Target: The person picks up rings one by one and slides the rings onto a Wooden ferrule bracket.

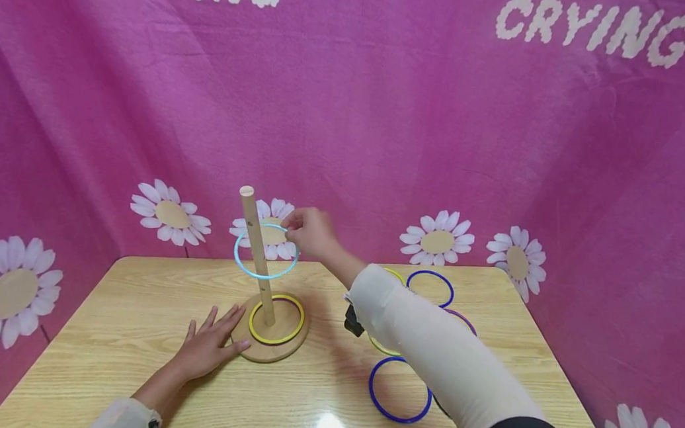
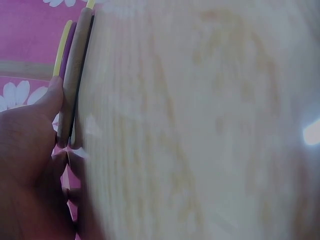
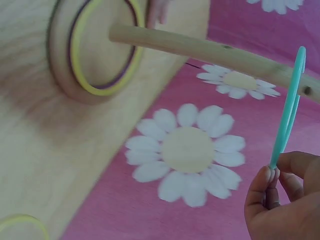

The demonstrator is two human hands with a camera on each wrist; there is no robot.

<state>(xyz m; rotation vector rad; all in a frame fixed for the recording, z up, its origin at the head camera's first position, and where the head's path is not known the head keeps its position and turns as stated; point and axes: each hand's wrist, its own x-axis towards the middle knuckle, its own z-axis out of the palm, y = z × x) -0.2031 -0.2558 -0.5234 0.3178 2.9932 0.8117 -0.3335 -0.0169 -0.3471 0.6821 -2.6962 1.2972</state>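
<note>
On the wooden desk [image 1: 152, 293], nearer its left edge than its right, stands a ring stand [image 1: 264, 298], its round base [image 1: 270, 353] touched by the left hand [image 1: 208, 347], fingers outstretched, while the right hand [image 1: 314, 232] pinches a light-blue ring [image 3: 286, 112] that encircles the post [image 1: 253, 224] above a yellow ring [image 1: 274, 342].

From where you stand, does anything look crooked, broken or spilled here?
Nothing clearly stands out. The pole looks tilted in the head view, but that may be the camera's angle. A yellow ring circles its foot; the right hand holds a light-blue ring around it, higher up.
</note>
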